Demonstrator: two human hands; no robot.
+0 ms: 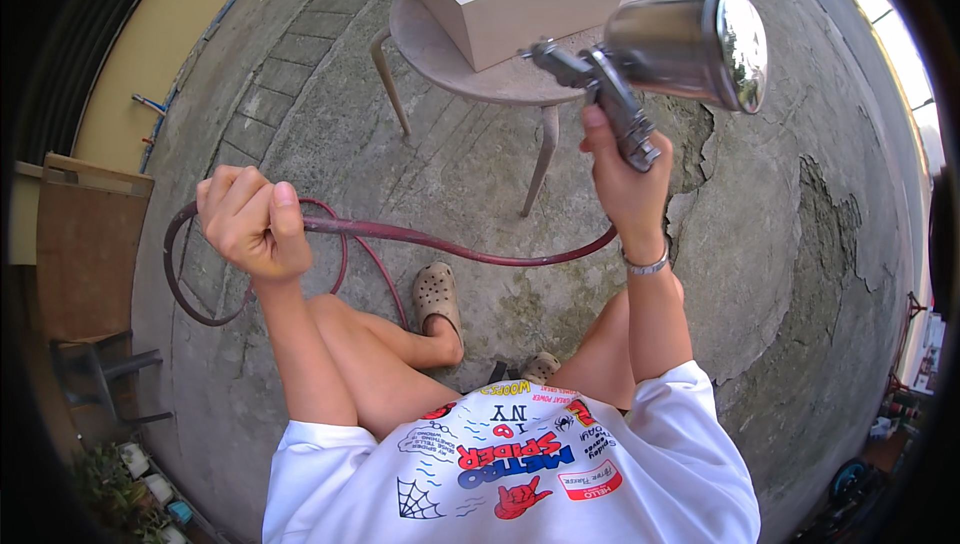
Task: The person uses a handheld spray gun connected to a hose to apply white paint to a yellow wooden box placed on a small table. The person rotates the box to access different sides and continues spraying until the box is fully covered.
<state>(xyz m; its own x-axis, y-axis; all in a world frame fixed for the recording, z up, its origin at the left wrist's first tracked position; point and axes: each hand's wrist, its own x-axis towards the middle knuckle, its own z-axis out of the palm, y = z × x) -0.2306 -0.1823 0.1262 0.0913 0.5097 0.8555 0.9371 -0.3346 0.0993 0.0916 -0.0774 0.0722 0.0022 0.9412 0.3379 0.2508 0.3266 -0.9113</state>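
- Closed around the handle of the spray gun (622, 109), the right hand (635, 184) holds it up to the right, in front of the round stool (430, 56); where each finger sits, trigger included, I cannot tell.
- Curled into a fist, the left hand (255, 222) grips the dark red hose (430, 240), which loops beyond the fist and sags across toward the right wrist, then passes out of sight behind it (its join to the gun is hidden).
- Bare metal and likely rigid, the gun should feel top-heavy, since its large silvery cup (660, 44) sits well out from the handle; how full it is does not show.
- Best hold: the handle, palm wrapped fully round, because the polished cup looks smooth and could slip under damp fingers.
- Rubbery and bendable, the hose probably drags a little on the wrist; a fist partway along takes up some weight.
- Beyond the gun, the white box (475, 19) rests on the stool, its stiff walls likely easy to mark.
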